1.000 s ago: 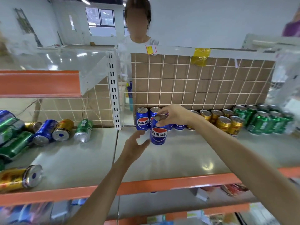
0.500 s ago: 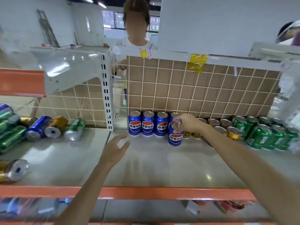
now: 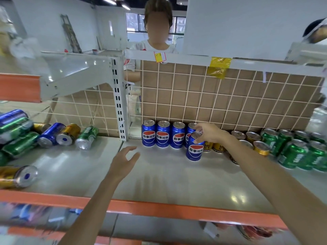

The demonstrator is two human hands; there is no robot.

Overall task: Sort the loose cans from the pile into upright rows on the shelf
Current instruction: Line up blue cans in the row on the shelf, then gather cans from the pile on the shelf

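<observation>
A blue Pepsi can (image 3: pixel 195 149) stands upright on the grey shelf (image 3: pixel 177 177), in front of a back row of several upright blue cans (image 3: pixel 163 136). My right hand (image 3: pixel 208 132) grips that front can by its top rim. My left hand (image 3: pixel 123 160) hovers open above the shelf, left of the can, holding nothing. Right of the blue row stand gold cans (image 3: pixel 253 138) and green cans (image 3: pixel 293 151). At the far left a pile of loose cans (image 3: pixel 51 135) lies on its side in blue, green and gold.
A gold can (image 3: pixel 16 175) lies alone near the front left edge. A white slotted upright (image 3: pixel 119 101) splits the shelf. Wire grid with cardboard backs it. An orange lip (image 3: pixel 159 207) runs along the front. A person stands behind the rack.
My right hand carried the blue can rightward and back and set it down in front of the blue row. My left hand let go of it and drew back to the left.
</observation>
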